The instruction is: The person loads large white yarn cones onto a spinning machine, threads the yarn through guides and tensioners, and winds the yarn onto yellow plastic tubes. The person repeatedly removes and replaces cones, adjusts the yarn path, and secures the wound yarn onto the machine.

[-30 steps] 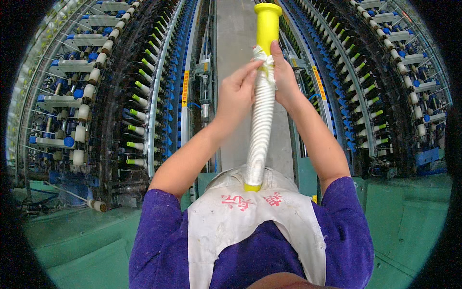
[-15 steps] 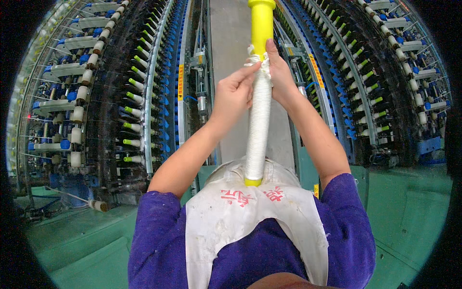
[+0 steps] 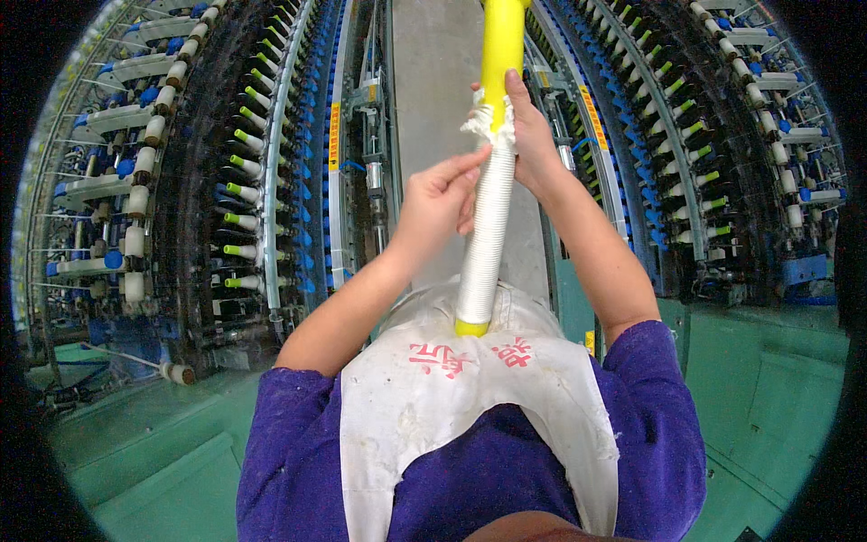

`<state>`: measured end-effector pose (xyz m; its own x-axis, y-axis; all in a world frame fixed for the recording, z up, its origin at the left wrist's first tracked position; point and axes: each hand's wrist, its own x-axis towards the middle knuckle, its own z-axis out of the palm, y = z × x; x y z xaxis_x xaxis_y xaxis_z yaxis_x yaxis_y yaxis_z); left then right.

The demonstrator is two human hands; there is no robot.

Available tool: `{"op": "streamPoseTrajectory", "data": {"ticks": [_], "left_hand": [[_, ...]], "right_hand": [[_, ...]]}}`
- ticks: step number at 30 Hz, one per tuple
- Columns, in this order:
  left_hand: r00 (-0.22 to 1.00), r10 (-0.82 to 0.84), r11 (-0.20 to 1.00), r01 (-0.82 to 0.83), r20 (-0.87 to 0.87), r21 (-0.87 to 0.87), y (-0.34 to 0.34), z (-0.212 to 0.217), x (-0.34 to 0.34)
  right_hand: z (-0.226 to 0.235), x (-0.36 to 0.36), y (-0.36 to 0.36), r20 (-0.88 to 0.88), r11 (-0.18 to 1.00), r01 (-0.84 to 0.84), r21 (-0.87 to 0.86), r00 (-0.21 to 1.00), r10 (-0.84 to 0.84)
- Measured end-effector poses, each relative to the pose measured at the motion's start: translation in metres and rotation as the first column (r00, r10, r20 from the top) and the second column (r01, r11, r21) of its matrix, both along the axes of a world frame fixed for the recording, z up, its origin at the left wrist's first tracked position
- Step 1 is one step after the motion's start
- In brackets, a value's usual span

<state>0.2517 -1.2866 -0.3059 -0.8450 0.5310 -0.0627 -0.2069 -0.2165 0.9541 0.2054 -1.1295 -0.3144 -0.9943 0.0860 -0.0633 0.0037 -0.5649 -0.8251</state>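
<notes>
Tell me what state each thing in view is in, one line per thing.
Yellow tube: bare toward its far end, wrapped nearer the body
White yarn: neatly coiled, loose and bunched at the top
Left hand: fingers partly curled, fingertip at the yarn
Right hand: closed around the tube
White apron: worn
Lime-tipped bobbins: lined up in rows

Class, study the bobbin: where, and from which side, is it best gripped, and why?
Probably grip the bobbin on its bare yellow part just beyond the loose yarn, coming from the right: that part looks round, smooth and thread-free, while the left hand is at the left side of the winding.
</notes>
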Motion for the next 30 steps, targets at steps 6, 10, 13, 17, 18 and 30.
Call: {"op": "streamPoseTrajectory", "data": {"ticks": [6,10,13,17,18,30], "left_hand": [[0.999,-0.008,0.925,0.022,0.039,-0.38,-0.028,-0.018,0.054],[0.997,-0.06,0.934,0.074,0.049,-0.349,-0.042,-0.031,0.067],[0.997,-0.077,0.937,0.083,0.031,-0.34,-0.043,-0.034,0.068],[0.979,-0.114,0.978,0.141,0.168,-0.152,-0.044,-0.031,0.065],[0.989,-0.122,0.971,0.135,0.078,-0.199,-0.046,-0.032,0.065],[0.978,-0.199,0.848,0.202,0.058,-0.489,-0.047,-0.037,0.028]], "right_hand": [[-0.037,0.037,-0.005,0.145,0.981,-0.038,-0.193,0.987,0.067],[-0.06,0.098,-0.04,0.301,0.977,0.032,-0.211,0.953,0.033],[-0.065,0.122,-0.053,0.343,0.964,0.11,-0.243,0.939,-0.021],[-0.054,0.116,-0.048,0.245,0.957,0.156,-0.243,0.965,-0.095],[-0.05,0.112,-0.045,0.258,0.965,0.187,-0.185,0.957,-0.136],[-0.054,0.094,-0.016,0.05,0.907,0.42,0.016,0.906,-0.42]]}}
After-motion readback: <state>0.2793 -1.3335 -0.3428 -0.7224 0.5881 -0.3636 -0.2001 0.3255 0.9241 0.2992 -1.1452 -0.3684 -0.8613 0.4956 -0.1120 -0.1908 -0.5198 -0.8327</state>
